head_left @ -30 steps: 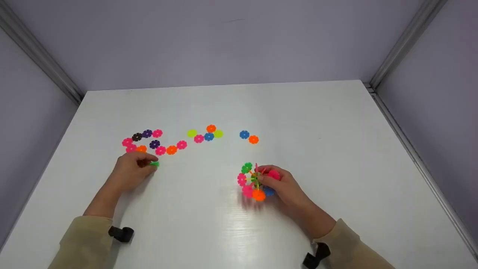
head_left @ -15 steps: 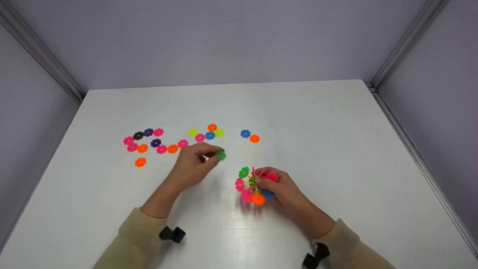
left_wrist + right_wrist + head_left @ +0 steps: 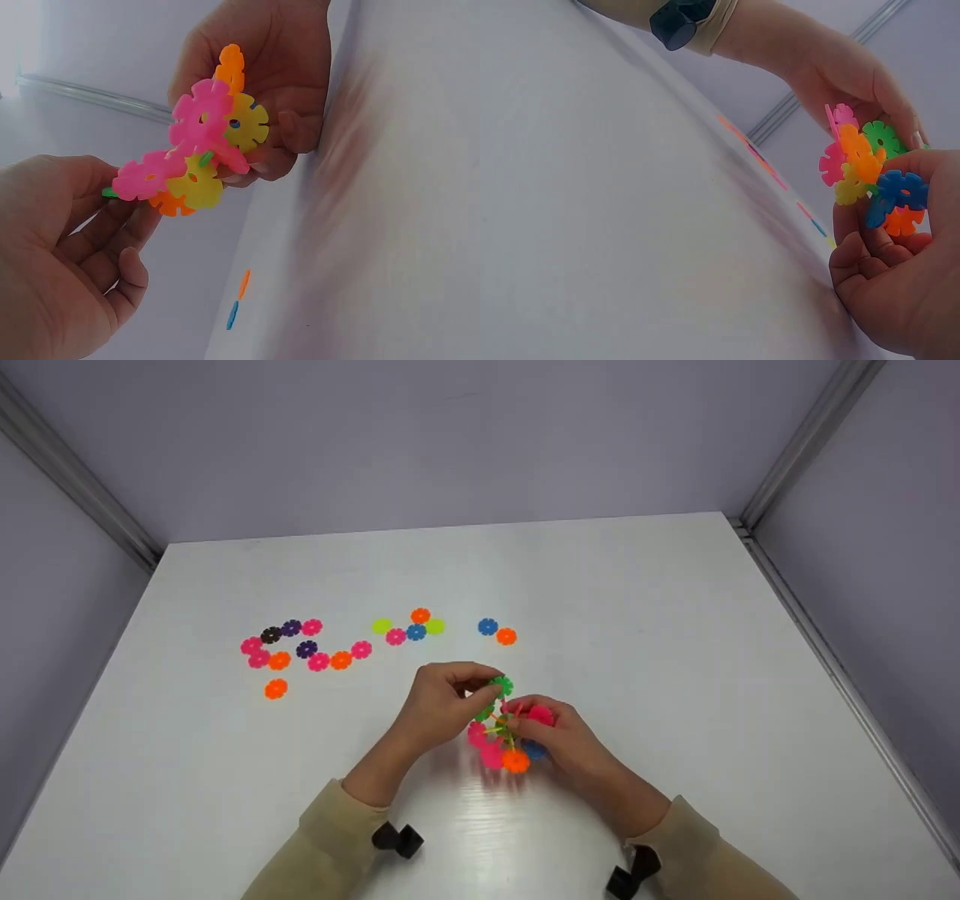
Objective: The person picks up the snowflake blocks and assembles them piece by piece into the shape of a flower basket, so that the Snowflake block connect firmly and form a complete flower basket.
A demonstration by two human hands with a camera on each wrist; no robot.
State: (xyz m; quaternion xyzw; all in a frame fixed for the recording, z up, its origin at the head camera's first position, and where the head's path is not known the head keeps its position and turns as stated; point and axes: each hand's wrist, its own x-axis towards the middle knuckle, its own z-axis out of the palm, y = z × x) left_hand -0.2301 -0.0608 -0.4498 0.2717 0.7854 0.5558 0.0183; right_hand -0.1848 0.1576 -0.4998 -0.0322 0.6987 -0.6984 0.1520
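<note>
My left hand [image 3: 450, 701] pinches a green flower-shaped plastic disc [image 3: 504, 685] between thumb and fingertips, at the upper side of a cluster of interlocked discs [image 3: 515, 761]. That cluster mixes pink, orange, yellow, green and blue pieces slotted together at angles. From the right, my right hand [image 3: 566, 735] grips it above the tabletop. In the left wrist view the green disc [image 3: 110, 193] shows only as a thin edge beside a pink disc [image 3: 142, 176]; whether they are joined I cannot tell. Blue discs [image 3: 900, 189] of the cluster face the right wrist view.
Loose flower discs lie flat on the white table [image 3: 637, 622]: pink, purple, black and orange ones at the left, one orange disc [image 3: 276, 688] nearer the front, a mixed group [image 3: 416, 631] mid-table, and a blue disc [image 3: 488, 627] beside an orange one. Grey walls enclose the table.
My left hand has carried the green disc rightward from the left-hand discs to the cluster, uncovering an orange disc. My right hand still holds the cluster in nearly the same place.
</note>
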